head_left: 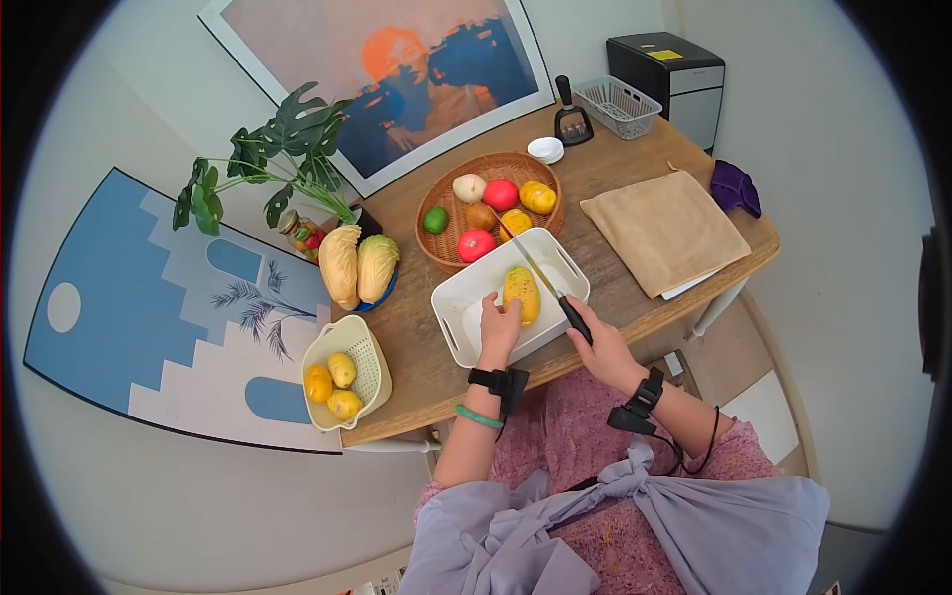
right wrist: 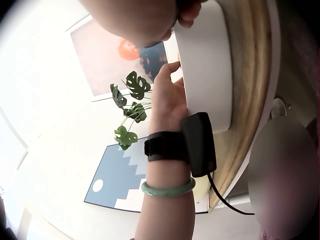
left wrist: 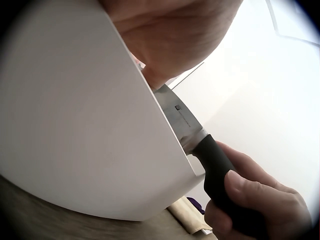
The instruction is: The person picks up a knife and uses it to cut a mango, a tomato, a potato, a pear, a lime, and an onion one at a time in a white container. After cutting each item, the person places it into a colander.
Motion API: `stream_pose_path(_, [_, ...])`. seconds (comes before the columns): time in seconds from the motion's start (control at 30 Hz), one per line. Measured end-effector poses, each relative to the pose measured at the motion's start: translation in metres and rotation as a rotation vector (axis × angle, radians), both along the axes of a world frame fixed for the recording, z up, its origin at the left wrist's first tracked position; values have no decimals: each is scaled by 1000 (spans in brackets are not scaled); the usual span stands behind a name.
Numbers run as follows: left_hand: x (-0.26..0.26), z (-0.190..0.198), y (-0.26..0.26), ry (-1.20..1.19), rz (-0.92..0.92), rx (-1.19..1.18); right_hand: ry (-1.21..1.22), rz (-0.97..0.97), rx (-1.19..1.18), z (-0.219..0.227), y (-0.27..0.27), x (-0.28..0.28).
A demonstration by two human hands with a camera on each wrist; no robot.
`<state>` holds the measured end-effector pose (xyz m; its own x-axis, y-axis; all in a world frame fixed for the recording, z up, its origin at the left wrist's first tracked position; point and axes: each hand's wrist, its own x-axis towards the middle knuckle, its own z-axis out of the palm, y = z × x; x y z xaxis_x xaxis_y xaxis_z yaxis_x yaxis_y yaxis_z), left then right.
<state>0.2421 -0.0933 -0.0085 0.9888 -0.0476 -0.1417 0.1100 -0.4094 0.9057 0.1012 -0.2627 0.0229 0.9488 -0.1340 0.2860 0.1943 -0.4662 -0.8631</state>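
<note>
A long yellow fruit with dark specks [head_left: 522,295], papaya-like, lies in a white bin [head_left: 458,332] near the table's front edge. My left hand [head_left: 500,329] reaches over the bin's near wall and holds the fruit's left side, the thumb on its lower end. My right hand [head_left: 605,352] grips a knife [head_left: 576,321] by its black handle. The blade slants up and left over the fruit's right side, its tip pointing toward the wicker basket [head_left: 436,253]. In the left wrist view, the broad steel blade [left wrist: 177,112] shows close beside my left hand, partly hidden by the bin's wall.
Behind the bin, the basket holds a lime, red and yellow fruits. Left stand two cabbages [head_left: 358,266], a potted plant [head_left: 307,159] and a cream basket [head_left: 369,357] with yellow fruits. A tan cloth [head_left: 664,233], a purple item [head_left: 735,188] and a grey basket [head_left: 620,107] lie right.
</note>
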Motion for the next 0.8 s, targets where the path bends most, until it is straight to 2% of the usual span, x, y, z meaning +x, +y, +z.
stream_pose_path(0.07, [-2,2,2,3,-11,22,-28,-7,3,-2,0,-1])
stream_pose_path(0.13, [-4,8,4,-26,-48,136,64,20,2,-1,-1,1])
stream_pose_path(0.27, [5,-10,12,-71,-107,174,7,37,51,-2,1,0])
stream_pose_path(0.33, [3,-10,11,-86,-88,172,108,69,31,0,1,-1])
stream_pose_path(0.43, [-10,10,8,-24,-83,143,64,60,47,-2,1,-1])
stream_pose_path(0.73, [-22,24,3,-80,-79,173,35,68,40,-3,1,-2])
stream_pose_path(0.8, [-26,29,1,-92,-70,169,105,89,21,3,0,-2])
